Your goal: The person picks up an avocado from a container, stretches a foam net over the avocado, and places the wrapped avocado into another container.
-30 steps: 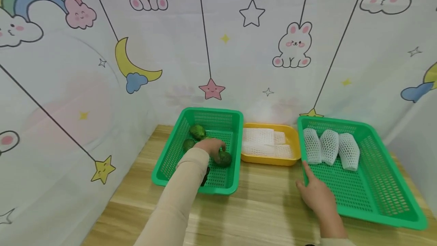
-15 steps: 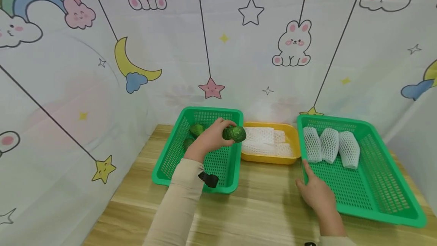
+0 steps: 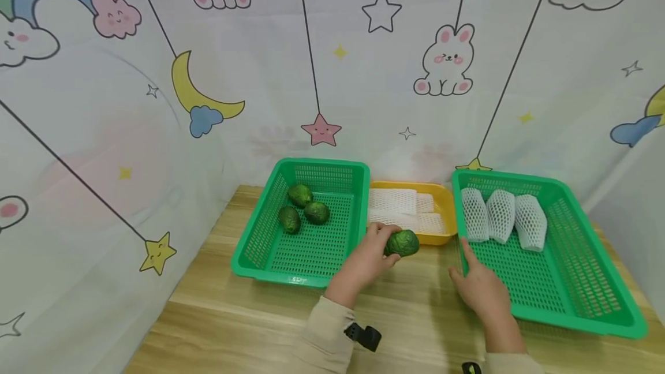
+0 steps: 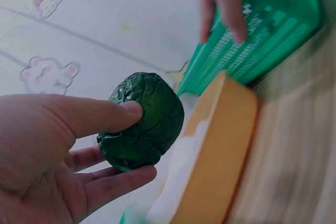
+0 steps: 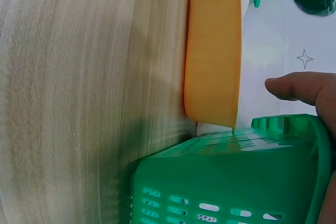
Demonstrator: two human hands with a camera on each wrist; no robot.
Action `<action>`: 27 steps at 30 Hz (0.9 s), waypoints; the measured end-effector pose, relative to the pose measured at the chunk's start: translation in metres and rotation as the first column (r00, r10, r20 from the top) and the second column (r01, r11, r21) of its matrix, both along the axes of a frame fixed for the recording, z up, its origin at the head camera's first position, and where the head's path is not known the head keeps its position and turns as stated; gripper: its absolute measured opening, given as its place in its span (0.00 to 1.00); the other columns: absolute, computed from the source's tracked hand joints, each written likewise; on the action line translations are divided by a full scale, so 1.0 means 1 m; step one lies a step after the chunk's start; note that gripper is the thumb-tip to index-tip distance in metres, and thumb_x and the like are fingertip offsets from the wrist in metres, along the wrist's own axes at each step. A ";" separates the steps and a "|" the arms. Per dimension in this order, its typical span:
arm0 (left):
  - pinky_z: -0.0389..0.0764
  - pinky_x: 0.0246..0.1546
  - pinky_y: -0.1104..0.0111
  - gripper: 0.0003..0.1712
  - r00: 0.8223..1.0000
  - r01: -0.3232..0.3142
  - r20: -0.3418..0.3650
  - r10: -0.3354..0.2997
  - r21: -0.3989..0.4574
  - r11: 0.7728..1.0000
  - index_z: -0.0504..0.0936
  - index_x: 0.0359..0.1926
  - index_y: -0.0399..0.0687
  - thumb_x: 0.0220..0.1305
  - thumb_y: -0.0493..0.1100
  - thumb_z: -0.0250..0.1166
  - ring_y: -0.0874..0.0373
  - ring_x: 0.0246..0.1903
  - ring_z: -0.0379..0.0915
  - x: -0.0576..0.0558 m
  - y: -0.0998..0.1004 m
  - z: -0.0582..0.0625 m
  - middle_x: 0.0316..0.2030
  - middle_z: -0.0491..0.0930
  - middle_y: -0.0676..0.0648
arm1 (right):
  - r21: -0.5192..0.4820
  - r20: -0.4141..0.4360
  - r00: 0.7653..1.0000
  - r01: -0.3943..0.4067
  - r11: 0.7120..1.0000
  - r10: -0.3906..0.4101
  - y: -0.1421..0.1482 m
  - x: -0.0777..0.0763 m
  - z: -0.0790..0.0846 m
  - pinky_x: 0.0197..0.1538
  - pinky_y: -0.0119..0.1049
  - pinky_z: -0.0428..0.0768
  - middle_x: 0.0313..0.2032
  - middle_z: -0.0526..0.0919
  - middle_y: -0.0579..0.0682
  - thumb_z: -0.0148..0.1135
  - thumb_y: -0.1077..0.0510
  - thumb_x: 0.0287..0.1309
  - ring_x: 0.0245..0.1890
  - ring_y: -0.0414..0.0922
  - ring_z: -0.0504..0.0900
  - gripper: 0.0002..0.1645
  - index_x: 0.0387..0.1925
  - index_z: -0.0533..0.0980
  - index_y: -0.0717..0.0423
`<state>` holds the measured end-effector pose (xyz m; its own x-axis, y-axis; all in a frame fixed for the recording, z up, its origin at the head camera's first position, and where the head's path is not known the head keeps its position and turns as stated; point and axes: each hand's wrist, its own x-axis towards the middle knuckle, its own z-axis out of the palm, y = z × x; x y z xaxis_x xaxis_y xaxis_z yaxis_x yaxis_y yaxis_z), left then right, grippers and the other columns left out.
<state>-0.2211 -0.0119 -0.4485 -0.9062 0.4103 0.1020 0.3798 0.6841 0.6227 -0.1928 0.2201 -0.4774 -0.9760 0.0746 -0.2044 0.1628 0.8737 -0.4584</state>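
My left hand [image 3: 366, 260] holds a wrinkled dark green avocado [image 3: 404, 243] between thumb and fingertips, in front of the yellow tray [image 3: 449, 209]. Seen from the left wrist, the thumb presses on the near side of the avocado [image 4: 144, 121] while the other fingers support it from below. My right hand [image 3: 483, 290] rests at the left rim of the right green basket [image 3: 540, 293], index finger straight and thumb apart. Several white foam net sleeves [image 3: 392, 201] lie in the tray. Inside the right basket, three net-covered pieces [image 3: 501, 217] stand side by side.
At the left, another green basket [image 3: 312, 255] contains three avocados [image 3: 317, 212] in its back left part. The tray sits between both baskets on the wooden table [image 3: 410, 310]. Behind them hangs a white patterned cloth [image 3: 280, 74].
My left hand has lifted the avocado out of the left basket and carried it right, past the rim, to the front of the tray. The right hand has stayed at the right basket.
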 end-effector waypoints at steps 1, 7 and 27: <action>0.75 0.43 0.65 0.28 1.000 0.003 -0.007 -0.003 -0.015 1.000 0.67 0.60 0.49 0.59 0.42 0.65 0.51 0.47 0.71 0.001 0.006 -0.004 0.51 0.64 0.43 | -0.001 -0.001 1.000 0.000 1.000 0.000 0.000 0.000 0.000 0.27 0.50 0.72 0.46 0.74 0.74 0.48 0.45 0.63 0.27 0.52 0.75 0.45 0.72 0.38 0.50; 0.75 0.42 0.65 0.27 0.993 0.014 0.121 -0.002 -0.097 0.995 0.68 0.59 0.52 0.59 0.42 0.65 0.52 0.48 0.70 0.004 0.031 -0.036 0.51 0.65 0.44 | 0.007 -0.013 1.000 0.002 1.000 -0.002 -0.001 0.000 0.001 0.24 0.48 0.71 0.42 0.76 0.72 0.48 0.45 0.63 0.24 0.52 0.75 0.45 0.72 0.38 0.50; 0.71 0.51 0.64 0.29 0.972 0.019 0.231 0.032 -0.215 0.976 0.65 0.64 0.51 0.63 0.39 0.60 0.54 0.57 0.64 0.005 0.032 -0.062 0.59 0.66 0.47 | -0.010 -0.003 1.000 -0.002 1.000 0.002 -0.001 0.000 0.001 0.22 0.43 0.68 0.38 0.78 0.69 0.47 0.44 0.64 0.20 0.49 0.71 0.45 0.72 0.36 0.49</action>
